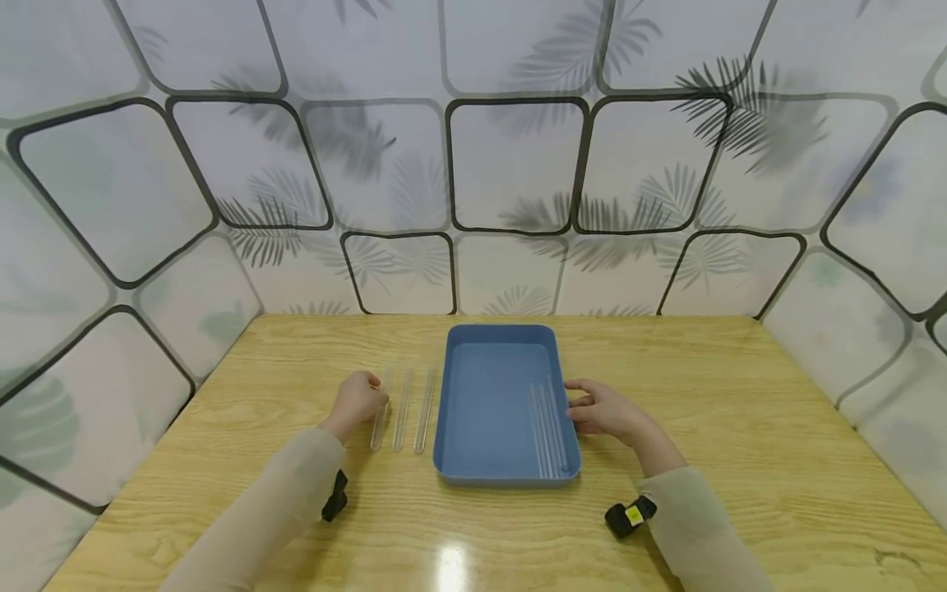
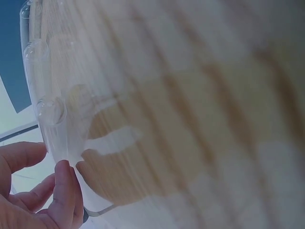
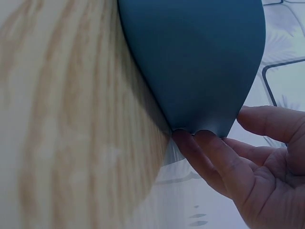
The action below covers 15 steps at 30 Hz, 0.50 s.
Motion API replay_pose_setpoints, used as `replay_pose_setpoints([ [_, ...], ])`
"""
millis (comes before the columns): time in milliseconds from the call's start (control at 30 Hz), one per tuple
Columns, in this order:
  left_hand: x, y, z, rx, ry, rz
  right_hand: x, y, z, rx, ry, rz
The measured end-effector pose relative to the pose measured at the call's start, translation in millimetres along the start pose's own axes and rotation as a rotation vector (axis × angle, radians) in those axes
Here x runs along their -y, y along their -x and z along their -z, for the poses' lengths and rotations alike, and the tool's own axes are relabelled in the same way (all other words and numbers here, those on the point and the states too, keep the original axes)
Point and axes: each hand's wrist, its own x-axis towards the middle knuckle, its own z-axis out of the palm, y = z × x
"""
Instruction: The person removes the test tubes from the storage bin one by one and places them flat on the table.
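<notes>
Clear tubes [image 1: 403, 411], three abreast, lie at nine o'clock from the blue tray [image 1: 484, 411]; the left hand [image 1: 360, 403] pinches the leftmost tube [image 1: 377, 432]. At three o'clock the right hand [image 1: 608, 413], loosely curved, touches the tray's outer wall. Similar clear pieces [image 1: 548, 432] lie inside, toward four. Beyond stands a patterned backdrop [image 1: 510, 164].

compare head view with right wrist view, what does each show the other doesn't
Only the head view shows the left hand, three clear tubes beside the blue tray, and the tray's inside.

Only the right wrist view shows the palm side of the right hand.

Both show that hand at the tray, the wooden table and patterned backdrop.
</notes>
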Motion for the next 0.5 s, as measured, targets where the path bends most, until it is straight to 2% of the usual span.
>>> replay_pose_setpoints([
  [500,0.1,-0.9,2.3,0.002,0.019,-0.02,0.5,0.8,-0.6,0.0,-0.001,-0.001],
])
